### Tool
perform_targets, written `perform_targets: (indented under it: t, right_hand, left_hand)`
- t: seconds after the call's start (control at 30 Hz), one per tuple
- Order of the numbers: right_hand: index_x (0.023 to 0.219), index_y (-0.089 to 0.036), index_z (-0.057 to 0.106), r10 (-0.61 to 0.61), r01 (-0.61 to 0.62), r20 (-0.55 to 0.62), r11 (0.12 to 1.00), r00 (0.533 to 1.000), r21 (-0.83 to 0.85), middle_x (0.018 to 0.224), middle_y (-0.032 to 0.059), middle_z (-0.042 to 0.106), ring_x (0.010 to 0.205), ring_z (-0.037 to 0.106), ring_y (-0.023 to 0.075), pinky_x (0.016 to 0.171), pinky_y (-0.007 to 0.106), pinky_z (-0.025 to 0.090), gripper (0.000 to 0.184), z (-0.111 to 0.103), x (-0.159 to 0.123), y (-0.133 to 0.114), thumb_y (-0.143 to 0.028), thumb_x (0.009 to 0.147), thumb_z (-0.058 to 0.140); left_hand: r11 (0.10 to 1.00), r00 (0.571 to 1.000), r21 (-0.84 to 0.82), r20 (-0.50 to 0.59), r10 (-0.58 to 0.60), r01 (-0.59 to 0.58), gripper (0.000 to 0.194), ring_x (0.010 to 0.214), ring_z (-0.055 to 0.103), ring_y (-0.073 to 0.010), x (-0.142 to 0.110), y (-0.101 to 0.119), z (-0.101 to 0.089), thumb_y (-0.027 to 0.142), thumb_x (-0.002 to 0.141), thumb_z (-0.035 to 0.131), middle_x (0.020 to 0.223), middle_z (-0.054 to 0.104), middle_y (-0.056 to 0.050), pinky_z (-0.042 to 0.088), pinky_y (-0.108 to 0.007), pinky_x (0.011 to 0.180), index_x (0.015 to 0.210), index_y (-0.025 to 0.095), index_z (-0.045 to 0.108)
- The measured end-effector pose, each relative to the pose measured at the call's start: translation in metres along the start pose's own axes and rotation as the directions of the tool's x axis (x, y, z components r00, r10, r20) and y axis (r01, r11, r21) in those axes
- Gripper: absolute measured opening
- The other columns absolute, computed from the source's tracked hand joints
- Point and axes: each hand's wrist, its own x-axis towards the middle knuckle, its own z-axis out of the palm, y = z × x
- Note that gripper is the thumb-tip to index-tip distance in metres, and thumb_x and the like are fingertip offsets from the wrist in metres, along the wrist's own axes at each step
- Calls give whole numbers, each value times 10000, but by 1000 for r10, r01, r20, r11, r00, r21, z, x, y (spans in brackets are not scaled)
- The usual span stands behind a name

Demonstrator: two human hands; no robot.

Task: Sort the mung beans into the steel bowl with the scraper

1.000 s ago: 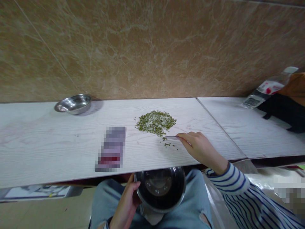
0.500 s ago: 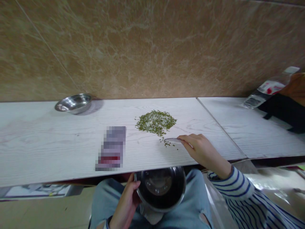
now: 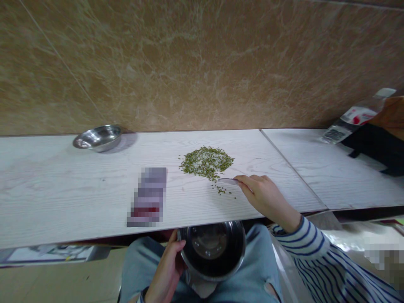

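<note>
A heap of green beans mixed with white grains (image 3: 206, 161) lies on the white wooden table (image 3: 78, 189). My right hand (image 3: 263, 195) pinches a small clear spoon (image 3: 229, 181) whose tip rests at the heap's near edge, above a few loose green beans (image 3: 224, 191). Below the table's front edge, my left hand (image 3: 166, 269) grips the rim of a steel bowl (image 3: 212, 250) resting on my lap. The bowl looks empty and dark inside.
A second steel bowl (image 3: 98, 137) sits at the table's back left by the marble wall. A blurred flat packet (image 3: 148, 196) lies left of the heap. A plastic bottle (image 3: 355, 115) and dark bag (image 3: 377, 149) are on the right table section.
The spoon in my right hand dipped slightly toward me among the loose beans, then came back up to the heap's edge. My left hand and the lap bowl stayed still.
</note>
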Motion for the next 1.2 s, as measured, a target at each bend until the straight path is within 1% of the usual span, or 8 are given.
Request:
perform_targets:
  t: [0.1,0.23,0.4,0.53,0.7,0.8,1.0,1.2]
  right_hand:
    - [1114,-221,586,17,-17,-6,1000,1000,0,915,63,692,849,633,172,782,299,429,291,0,2,1,-263,930,366]
    - [1112,-232,583,-7,7,-8,1000,1000,19,921,50,692,843,629,162,775,291,425,283,0,3,-1,-258,929,369]
    - [1109,-222,583,-24,24,5,999,1000,21,909,50,690,842,626,163,775,293,418,275,1,1,-3,-240,924,380]
    - [1114,-221,583,-35,35,4,999,999,38,907,52,690,838,628,160,783,289,422,277,1,0,-1,-243,923,382]
    - [1100,-226,588,-70,71,-4,996,998,53,919,50,693,839,629,163,779,300,436,275,1,0,-2,-250,922,380]
    - [1103,-225,583,-82,81,5,994,997,72,936,47,692,850,627,166,785,303,436,273,0,1,-5,-248,923,379]
    - [1110,-221,586,-76,75,13,996,997,43,938,57,691,871,623,169,789,299,422,283,1,8,-12,-236,922,375]
    - [1093,-231,598,-146,143,52,988,988,58,914,54,682,878,611,166,801,307,415,282,-2,8,-16,-219,922,375]
  left_hand:
    - [1000,1000,6,-7,-11,11,507,1088,566,-220,0,1,0,261,759,538,1202,637,0,444,-341,880,1263,285,487]
    - [1000,1000,-1,-19,-11,11,532,1091,567,-227,1,0,0,256,754,538,1213,628,-12,442,-354,886,1281,280,465]
    - [1000,1000,12,-26,1,-1,568,1080,574,-246,4,-2,0,261,742,556,1169,651,-29,440,-381,888,1299,275,444]
    - [1000,1000,5,-18,-6,6,554,1096,562,-228,2,-2,0,260,760,537,1183,644,-14,434,-358,894,1303,279,430]
    - [1000,1000,16,-16,12,-11,536,1078,573,-234,0,0,1,258,753,546,1201,636,-21,444,-353,876,1282,268,464]
    - [1000,1000,16,-3,3,-3,522,1079,572,-221,0,0,1,260,758,538,1204,635,-12,450,-336,864,1275,270,469]
    - [999,1000,38,-11,6,-5,531,1068,580,-222,-2,1,0,284,754,539,1208,635,-7,456,-330,844,1280,285,465]
    - [1000,1000,22,-19,-5,5,520,1074,576,-231,0,1,-2,268,744,554,1178,649,-15,449,-349,864,1260,272,485]
